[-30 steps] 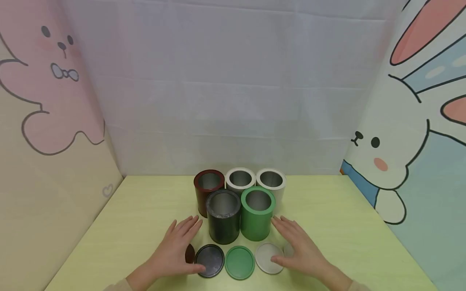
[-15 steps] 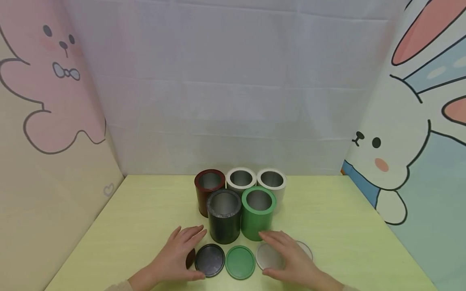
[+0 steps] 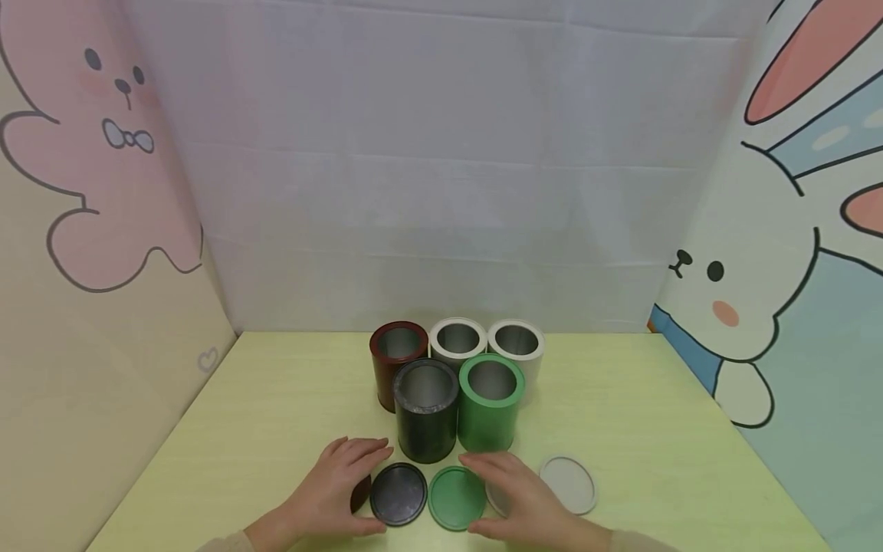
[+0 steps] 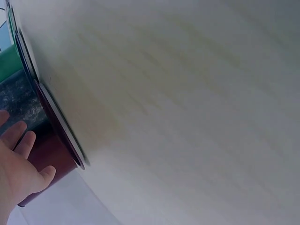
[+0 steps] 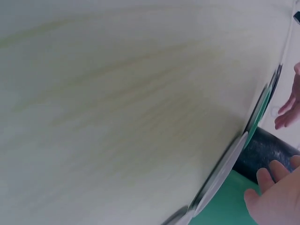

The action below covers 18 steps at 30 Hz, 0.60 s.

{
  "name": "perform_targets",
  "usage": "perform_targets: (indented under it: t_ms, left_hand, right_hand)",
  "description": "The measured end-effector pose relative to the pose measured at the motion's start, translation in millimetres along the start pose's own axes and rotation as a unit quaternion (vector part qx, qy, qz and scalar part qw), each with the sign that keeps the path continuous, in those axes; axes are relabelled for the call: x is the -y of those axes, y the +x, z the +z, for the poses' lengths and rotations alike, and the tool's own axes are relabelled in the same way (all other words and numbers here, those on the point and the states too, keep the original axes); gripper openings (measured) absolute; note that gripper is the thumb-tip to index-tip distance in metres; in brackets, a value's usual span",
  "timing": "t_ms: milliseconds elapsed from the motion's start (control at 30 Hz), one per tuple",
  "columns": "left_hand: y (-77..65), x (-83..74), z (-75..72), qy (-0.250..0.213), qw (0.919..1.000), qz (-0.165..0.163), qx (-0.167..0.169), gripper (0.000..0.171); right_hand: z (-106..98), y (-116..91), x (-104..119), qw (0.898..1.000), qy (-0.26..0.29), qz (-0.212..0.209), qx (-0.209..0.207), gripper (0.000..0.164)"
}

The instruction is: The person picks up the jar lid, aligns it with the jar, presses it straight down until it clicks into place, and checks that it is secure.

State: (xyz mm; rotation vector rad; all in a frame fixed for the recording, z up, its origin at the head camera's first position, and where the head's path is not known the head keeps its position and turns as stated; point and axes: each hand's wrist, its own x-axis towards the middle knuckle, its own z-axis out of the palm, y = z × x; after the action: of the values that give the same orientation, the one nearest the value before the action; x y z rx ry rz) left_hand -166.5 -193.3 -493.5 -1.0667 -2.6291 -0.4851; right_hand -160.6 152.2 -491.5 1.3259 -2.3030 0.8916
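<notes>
Several round lids lie in a row: dark red (image 3: 361,494), black (image 3: 398,494), green (image 3: 455,498), and two whitish ones. My left hand (image 3: 327,491) covers most of the dark red lid, its thumb and fingers parted at the black lid's left side. My right hand (image 3: 527,502) hovers over the inner whitish lid (image 3: 495,497), fingertips near the green lid's right edge. Whether either hand touches a lid cannot be told. Both hold nothing visible. Behind stand uncovered cans: black (image 3: 426,437), green (image 3: 486,429), dark red (image 3: 383,383) and two whitish ones.
The outer whitish lid (image 3: 569,484) lies right of my right hand. The whitish cans, one at the back middle (image 3: 436,337) and one at the back right (image 3: 531,372), stand close behind the green can. A pale cloth wall (image 3: 441,192) rises beyond the yellowish table (image 3: 276,399).
My right hand has moved left along the lids, uncovering the outer whitish lid. The left hand's fingers have drawn slightly nearer to me. Cans and lids have stayed in place.
</notes>
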Motion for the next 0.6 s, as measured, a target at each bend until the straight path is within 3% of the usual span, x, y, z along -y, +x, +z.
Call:
perform_targets:
  t_ms: [233,600]
  left_hand:
    - [-2.0,0.8,0.9,-0.011,0.9997,-0.005,0.023,0.088]
    - [-2.3,3.2,5.3,-0.028,0.9994,0.020,-0.002,0.082]
  right_hand:
    - [7.9,8.4,3.7,0.999,-0.037,0.005,0.014,0.075]
    - [30.4,19.6,5.7,0.998,-0.032,0.027,0.054,0.076]
